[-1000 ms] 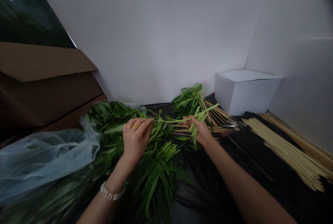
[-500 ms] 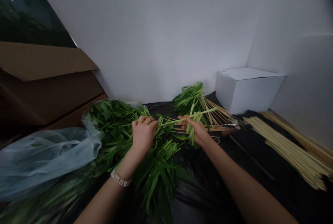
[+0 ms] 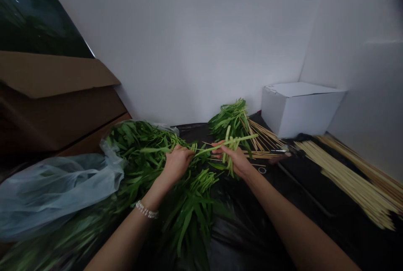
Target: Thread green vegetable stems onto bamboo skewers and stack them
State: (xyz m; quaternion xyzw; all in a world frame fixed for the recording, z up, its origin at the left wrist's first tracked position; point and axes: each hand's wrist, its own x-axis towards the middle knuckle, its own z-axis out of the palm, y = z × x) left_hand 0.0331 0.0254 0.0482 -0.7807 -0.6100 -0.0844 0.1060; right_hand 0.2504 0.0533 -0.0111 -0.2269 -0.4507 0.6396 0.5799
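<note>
Head view: one slender green stem (image 3: 206, 150) stretched between two bare hands, running from lower left to upper right. Left hand (image 3: 179, 164) closed in a narrow pinch on the left part of the stem, knuckles up; exact finger placing hidden, cannot tell. Right hand (image 3: 236, 158) curled round a clutch of short pale stem pieces (image 3: 228, 133), the long stem gripped across them, with a bare end jutting past the fingers. Just below, a bunch of leafy greens (image 3: 192, 214); at left, a clear plastic bag (image 3: 63, 191); at far right, thin wooden sticks (image 3: 346, 185).
</note>
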